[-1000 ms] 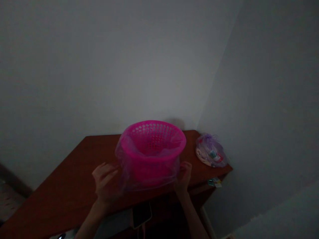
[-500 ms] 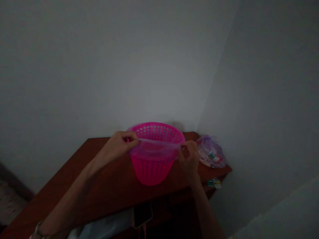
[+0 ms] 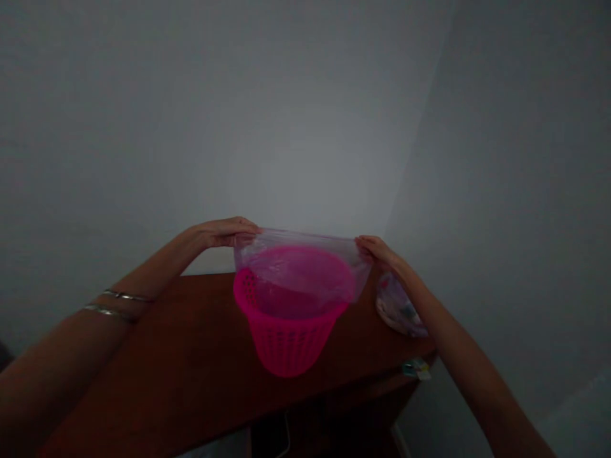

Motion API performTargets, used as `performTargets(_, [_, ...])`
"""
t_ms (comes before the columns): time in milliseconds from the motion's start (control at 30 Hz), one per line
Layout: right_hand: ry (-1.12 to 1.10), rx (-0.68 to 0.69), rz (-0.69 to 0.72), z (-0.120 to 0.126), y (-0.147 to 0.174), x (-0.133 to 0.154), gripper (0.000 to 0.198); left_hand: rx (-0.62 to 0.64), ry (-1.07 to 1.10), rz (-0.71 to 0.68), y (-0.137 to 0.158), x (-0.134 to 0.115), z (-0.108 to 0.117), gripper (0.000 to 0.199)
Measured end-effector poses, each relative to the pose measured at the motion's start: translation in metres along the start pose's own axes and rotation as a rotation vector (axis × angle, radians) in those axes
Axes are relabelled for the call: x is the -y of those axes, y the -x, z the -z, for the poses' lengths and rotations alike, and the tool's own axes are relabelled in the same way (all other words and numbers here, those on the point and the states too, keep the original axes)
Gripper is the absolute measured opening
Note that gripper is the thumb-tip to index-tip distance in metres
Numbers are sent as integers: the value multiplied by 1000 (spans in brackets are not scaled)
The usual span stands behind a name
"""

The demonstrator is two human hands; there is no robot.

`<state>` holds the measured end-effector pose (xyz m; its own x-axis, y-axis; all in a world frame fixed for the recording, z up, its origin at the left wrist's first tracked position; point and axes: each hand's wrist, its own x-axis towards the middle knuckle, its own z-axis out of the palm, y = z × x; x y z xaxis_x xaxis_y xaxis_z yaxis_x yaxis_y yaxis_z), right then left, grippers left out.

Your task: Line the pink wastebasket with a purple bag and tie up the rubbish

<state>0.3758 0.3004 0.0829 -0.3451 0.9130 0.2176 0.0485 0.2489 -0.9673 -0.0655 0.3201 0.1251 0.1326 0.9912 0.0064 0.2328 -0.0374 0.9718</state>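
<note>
A bright pink basket with a perforated wall stands upright on the brown wooden table. Over its far rim and part of its mouth hangs a thin, see-through purple plastic bag, stretched wide between my hands. My left hand grips the bag's edge at the back left, above the rim. At the back right, my right hand pinches the other end of the same edge. The fingertips of both hands are partly hidden by plastic and dim light.
The wooden table backs onto a pale wall. Near its right end lies a purple see-through bag of small things, partly behind my right forearm. Small packets sit at the front right edge. A dark phone shows below the front edge.
Both hands have moved from the basket's near rim up and back to its far side, drawing the plastic bag's edge with them. They are spread a little wider apart.
</note>
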Motion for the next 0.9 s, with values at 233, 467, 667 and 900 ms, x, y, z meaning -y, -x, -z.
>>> performTargets(233, [680,368,-268,48,-37,-18,7,-7,45,-136,-70,12,39,39])
performTargets(467, [1378,289,-373,43,-72,-40,11,134,-804,-259,-120,12,20,41])
performTargets(667, [1493,-228,-191,40,-71,-29,61,-215,-1228,-430,-117,-13,10,29])
performTargets(900, [920,-455,96,49,-94,64,42,-428,-589,-874,-48,-136,-45,34])
